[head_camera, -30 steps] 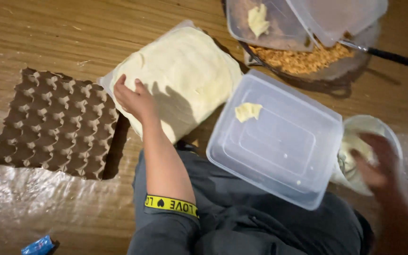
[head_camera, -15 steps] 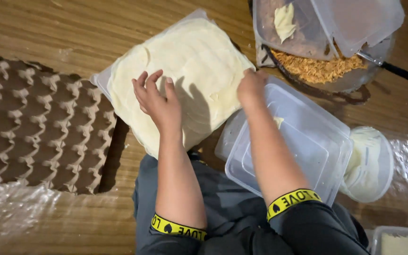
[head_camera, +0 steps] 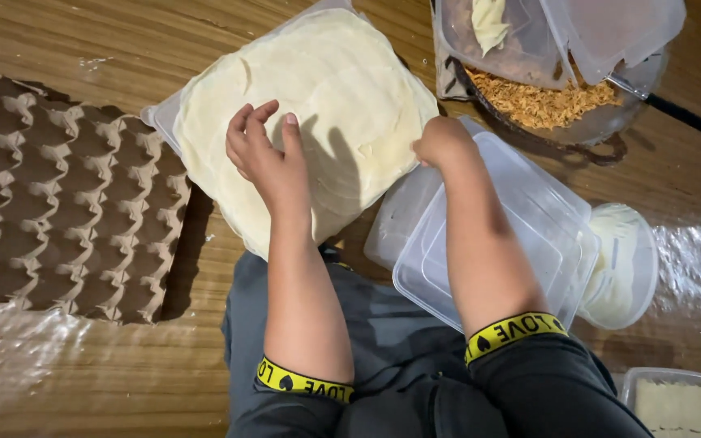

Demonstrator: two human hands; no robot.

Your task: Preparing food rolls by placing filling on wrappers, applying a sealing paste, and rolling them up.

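Resting the left hand [head_camera: 265,158] with open fingers on the pale wrapper stack [head_camera: 310,122] to steady it, the right hand [head_camera: 441,142] is pinching its edge beside the clear container [head_camera: 513,235]

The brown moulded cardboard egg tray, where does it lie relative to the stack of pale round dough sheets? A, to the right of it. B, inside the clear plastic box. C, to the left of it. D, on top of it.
C: the brown moulded cardboard egg tray lies on the wooden floor at the picture's left, beside the stack of pale round dough sheets, which the left hand touches.
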